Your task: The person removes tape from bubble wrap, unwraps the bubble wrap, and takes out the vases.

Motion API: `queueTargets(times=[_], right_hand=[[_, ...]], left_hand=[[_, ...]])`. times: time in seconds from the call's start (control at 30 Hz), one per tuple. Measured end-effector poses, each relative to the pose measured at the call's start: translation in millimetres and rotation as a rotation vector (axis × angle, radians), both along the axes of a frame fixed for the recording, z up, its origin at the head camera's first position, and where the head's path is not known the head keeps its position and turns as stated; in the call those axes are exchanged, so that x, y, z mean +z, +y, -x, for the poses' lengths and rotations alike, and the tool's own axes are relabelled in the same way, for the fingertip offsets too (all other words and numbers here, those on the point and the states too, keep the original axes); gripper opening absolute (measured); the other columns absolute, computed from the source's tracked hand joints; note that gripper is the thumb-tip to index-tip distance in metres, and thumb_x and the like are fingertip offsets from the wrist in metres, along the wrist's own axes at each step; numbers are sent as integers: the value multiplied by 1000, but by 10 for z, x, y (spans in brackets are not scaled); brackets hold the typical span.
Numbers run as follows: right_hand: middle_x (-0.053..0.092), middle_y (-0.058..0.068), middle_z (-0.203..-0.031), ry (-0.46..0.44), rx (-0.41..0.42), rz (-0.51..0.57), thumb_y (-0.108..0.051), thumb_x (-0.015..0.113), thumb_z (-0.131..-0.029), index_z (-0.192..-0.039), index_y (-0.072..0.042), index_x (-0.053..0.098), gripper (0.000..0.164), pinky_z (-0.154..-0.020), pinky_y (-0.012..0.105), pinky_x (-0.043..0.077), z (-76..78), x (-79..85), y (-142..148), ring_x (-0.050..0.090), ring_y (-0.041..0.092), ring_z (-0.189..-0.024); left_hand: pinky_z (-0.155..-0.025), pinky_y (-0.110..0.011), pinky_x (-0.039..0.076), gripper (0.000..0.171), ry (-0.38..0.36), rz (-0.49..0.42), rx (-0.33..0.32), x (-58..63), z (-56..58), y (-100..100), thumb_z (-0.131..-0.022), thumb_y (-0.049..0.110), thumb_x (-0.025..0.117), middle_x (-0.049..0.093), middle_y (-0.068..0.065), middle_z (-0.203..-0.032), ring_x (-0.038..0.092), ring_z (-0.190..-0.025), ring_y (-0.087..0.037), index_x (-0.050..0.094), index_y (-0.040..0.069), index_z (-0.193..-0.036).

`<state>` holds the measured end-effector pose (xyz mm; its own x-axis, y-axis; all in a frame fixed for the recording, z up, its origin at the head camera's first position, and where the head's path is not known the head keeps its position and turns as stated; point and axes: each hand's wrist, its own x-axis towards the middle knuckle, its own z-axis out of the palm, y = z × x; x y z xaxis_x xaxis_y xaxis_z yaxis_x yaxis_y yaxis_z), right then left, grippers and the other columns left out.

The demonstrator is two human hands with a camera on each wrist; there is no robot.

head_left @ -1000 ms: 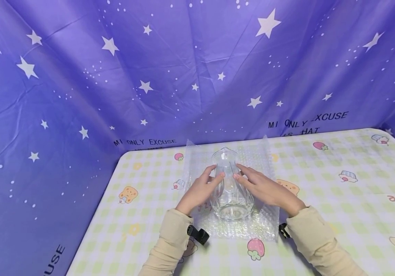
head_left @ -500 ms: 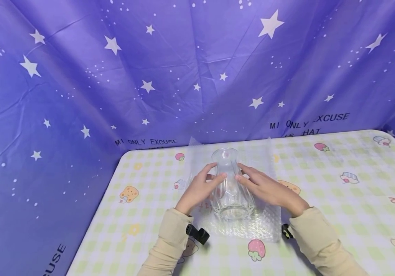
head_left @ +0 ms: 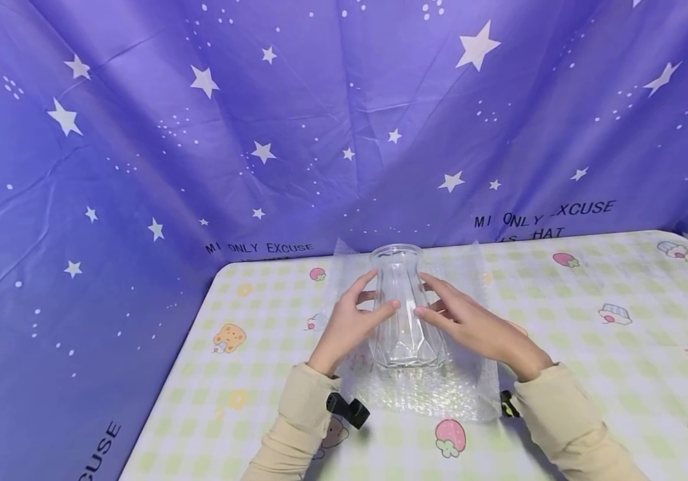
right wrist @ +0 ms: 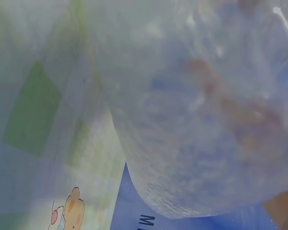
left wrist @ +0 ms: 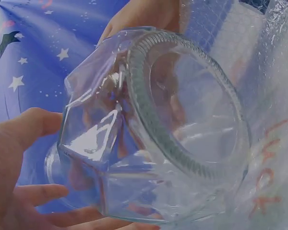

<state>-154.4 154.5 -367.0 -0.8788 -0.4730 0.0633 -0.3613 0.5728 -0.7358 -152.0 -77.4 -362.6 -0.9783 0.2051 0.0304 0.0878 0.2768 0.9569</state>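
Note:
A clear faceted glass vase [head_left: 407, 334] stands nearly upright in the head view, its round rim toward the back, above a piece of bubble wrap [head_left: 416, 394]. My left hand [head_left: 347, 327] holds it from the left, thumb on the near side. From the right, my right hand [head_left: 476, 327] holds it the same way. The left wrist view shows the vase's ribbed base [left wrist: 149, 120] tilted toward the camera, with my left thumb and fingers along its side. In the right wrist view, cloudy bubble wrap [right wrist: 182, 158] covers most of the vase and hand.
Under the wrap is a table with a checked cartoon cloth [head_left: 260, 374]. A purple star-printed curtain [head_left: 320, 120] hangs behind its back edge. Black wrist camera mounts [head_left: 349, 409] sit on the cuffs of the beige sleeves [head_left: 566, 414].
The vase has tipped more upright: its base has swung away from the head camera and its rim now shows as a ring. Both hands stay on it and have shifted slightly.

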Motion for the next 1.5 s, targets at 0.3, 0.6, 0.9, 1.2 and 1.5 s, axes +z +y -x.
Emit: queueTargets(times=[0.3,0.6,0.9,1.2,1.5], right_hand=[[39,17,-152,72,-10,58,-43,53,-102,-159,-21,18,70,-95,53,53,-44,27,46,62,29,-117],[37,18,-154,114,8,166,-33,66,-96,-156,-14,25,75,-94,49,55,-16,49,34,64,33,-115],[35,20,-153,116,46,284,-18,75,-90,-156,-13,23,84,-93,45,56,-22,79,88,59,41,-121],[33,19,-154,157,64,294,-13,79,-86,-154,-6,29,85,-92,42,56,1,74,108,56,43,-124],[34,25,-155,192,68,266,-14,81,-83,-154,-1,29,89,-98,42,51,14,109,99,54,45,-126]], left_hand=[[-85,-38,59,78,12,-67,-6,5,-16,56,-87,33,77,56,-12,-139,69,-102,-26,36,28,-154],[-83,-37,59,78,42,-79,26,8,-34,41,-83,31,81,55,-8,-140,67,-108,-26,43,18,-150],[-80,-32,59,85,94,-58,30,40,-34,83,-73,26,88,55,0,-138,63,-112,-24,47,20,-147],[-93,-35,55,83,177,-12,16,39,-35,106,-72,23,89,53,1,-136,62,-113,-23,50,16,-144],[-99,-34,53,80,233,-50,21,9,-36,123,-70,16,90,53,1,-138,63,-115,-22,51,15,-141]])
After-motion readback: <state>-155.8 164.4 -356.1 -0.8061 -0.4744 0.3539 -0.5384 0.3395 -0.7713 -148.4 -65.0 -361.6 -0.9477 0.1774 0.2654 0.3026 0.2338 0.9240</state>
